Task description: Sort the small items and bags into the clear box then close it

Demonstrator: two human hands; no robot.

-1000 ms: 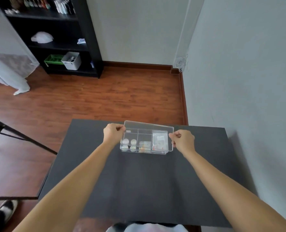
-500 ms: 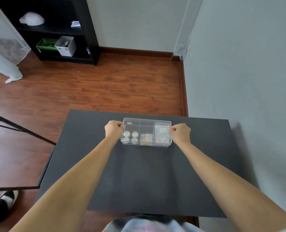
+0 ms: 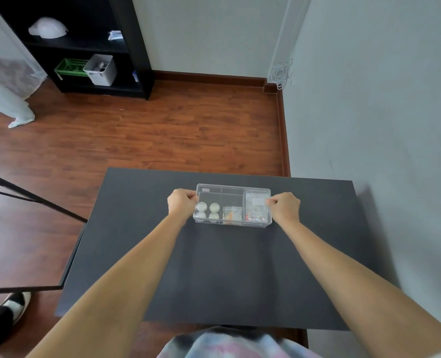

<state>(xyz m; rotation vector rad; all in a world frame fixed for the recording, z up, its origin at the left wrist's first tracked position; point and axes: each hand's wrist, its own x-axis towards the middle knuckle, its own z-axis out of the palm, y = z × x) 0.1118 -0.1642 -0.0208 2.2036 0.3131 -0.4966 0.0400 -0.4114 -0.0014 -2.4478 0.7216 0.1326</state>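
A clear compartmented box [image 3: 231, 192] sits on the dark table [image 3: 214, 267], its lid lying flat on top. Through the lid I see several small white round containers [image 3: 208, 211] in the left compartment, a small bag [image 3: 231, 215] in the middle and a larger bag of colourful bits [image 3: 257, 209] on the right. My left hand [image 3: 181, 204] grips the box's left end, fingers curled over the lid edge. My right hand [image 3: 284, 207] grips the right end the same way.
A grey wall runs close along the table's right side. Wooden floor lies beyond the far edge. A black shelf unit [image 3: 126, 47] with a white bin [image 3: 100, 69] and green basket stands at the back left. A black stand leg [image 3: 33, 197] crosses at the left.
The lid, tilted up at the back a second ago, has come down flat on the box. Both hands stayed at the box's ends.
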